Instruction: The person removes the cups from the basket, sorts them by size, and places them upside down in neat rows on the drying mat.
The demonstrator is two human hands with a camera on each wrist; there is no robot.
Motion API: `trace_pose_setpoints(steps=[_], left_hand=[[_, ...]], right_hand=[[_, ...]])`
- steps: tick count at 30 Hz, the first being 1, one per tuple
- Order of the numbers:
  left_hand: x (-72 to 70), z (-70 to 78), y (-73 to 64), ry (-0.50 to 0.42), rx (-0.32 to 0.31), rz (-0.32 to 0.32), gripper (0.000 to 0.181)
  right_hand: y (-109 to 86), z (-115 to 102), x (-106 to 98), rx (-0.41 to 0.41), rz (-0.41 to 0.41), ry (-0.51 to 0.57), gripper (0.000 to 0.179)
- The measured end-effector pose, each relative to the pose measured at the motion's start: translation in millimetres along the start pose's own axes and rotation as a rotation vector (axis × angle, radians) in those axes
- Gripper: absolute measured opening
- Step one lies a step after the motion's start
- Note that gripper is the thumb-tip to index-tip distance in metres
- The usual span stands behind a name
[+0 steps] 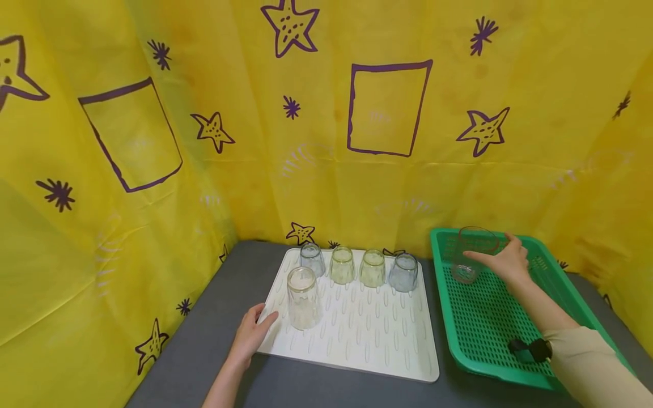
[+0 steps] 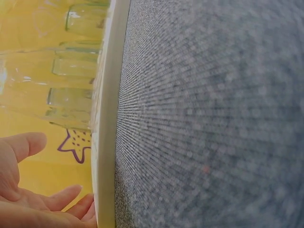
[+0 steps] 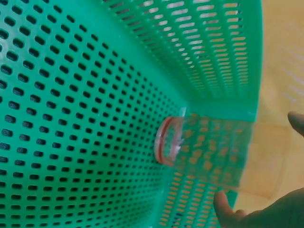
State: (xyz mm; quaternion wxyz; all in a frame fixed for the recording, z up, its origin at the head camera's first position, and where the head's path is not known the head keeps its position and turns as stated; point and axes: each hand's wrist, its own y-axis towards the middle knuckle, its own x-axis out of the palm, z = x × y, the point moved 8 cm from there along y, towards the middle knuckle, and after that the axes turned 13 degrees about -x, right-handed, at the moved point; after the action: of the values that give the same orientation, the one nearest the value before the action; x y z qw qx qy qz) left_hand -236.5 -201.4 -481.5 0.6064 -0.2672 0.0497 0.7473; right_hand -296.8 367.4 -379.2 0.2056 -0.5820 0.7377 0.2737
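Note:
In the green basket stands a tall clear glass with a pinkish tint, its wide mouth up and its thick base at the basket floor. Around its upper part is my right hand, thumb and fingers spread apart, with gaps between fingertips and glass in the right wrist view. My left hand is at the left edge of the white ridged drying mat, fingers loosely extended; some fingertips meet that edge in the left wrist view. Just right of it a tall clear glass stands on the mat.
Along the mat's back edge stand short tumblers: a bluish one, two greenish ones and a grey-blue one. The basket's rim rises close to the mat's right side. A yellow curtain hangs behind the dark grey table.

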Motion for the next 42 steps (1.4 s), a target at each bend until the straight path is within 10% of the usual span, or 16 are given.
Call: trace_pose_setpoints(steps=[26,42], left_hand=[[1.7,-4.1,2.3,-0.001,-0.011,0.009,0.063],[2.4,-4.1,3.9,-0.007,-0.012,0.002,0.062]], right_hand=[[17.9,7,10,-0.065,-0.001,0.013,0.104],[-18.0,-33,-16,-0.103,0.101,0.097,0.104]])
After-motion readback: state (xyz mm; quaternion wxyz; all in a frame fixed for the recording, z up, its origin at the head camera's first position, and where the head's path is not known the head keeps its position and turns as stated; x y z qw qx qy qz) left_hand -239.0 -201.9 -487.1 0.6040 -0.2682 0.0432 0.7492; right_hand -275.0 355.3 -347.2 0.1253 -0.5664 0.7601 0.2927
